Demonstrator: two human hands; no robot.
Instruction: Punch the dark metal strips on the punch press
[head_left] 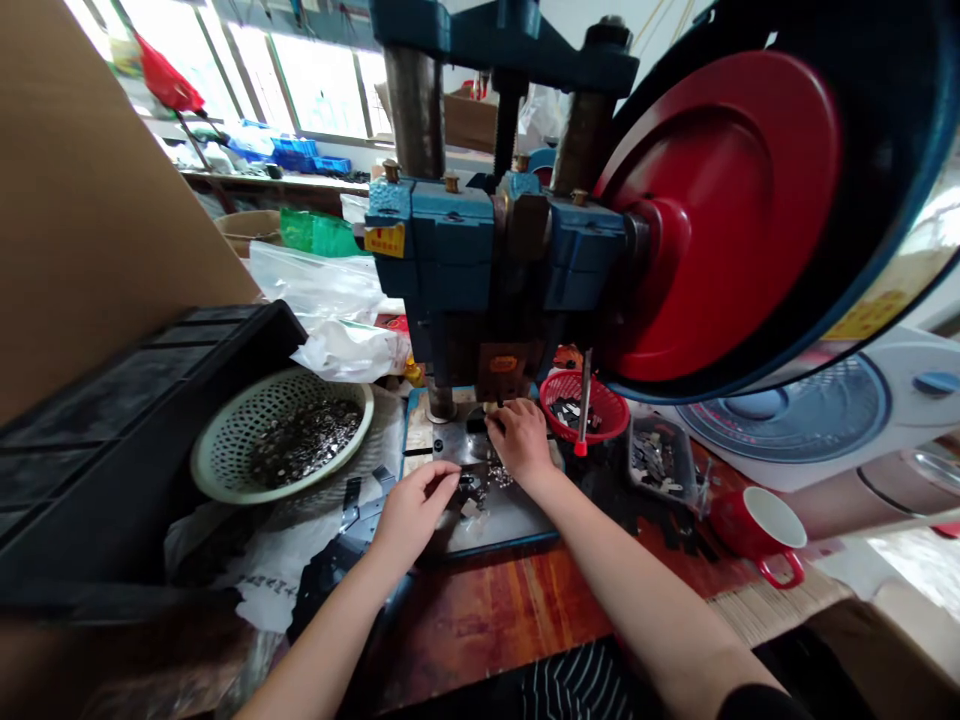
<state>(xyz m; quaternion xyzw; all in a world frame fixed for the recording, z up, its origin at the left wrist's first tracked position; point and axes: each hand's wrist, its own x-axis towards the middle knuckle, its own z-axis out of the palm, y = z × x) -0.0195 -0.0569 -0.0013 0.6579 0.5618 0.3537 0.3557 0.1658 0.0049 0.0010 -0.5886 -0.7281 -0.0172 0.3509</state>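
In front of me stands a blue bench press [454, 240] with a metal base plate [450, 540]. My right hand [521, 440] reaches in under the ram, fingers bent together at the die; whatever they grip is hidden. My left hand [416, 510] is lower and to the left, over the plate's left edge. Its thumb and forefinger are brought together near a small dark piece, but what lies between them is too small to name. Small shiny metal bits [499, 475] and a flat metal piece [470, 508] lie on the plate between the hands.
A pale green colander [206, 465] with many small metal parts is at left, beside a black crate [150, 400]. To the right are a red basket [611, 415], a clear tub [660, 460] of metal strips and a red mug [739, 520]. A large red flywheel [757, 200] looms upper right.
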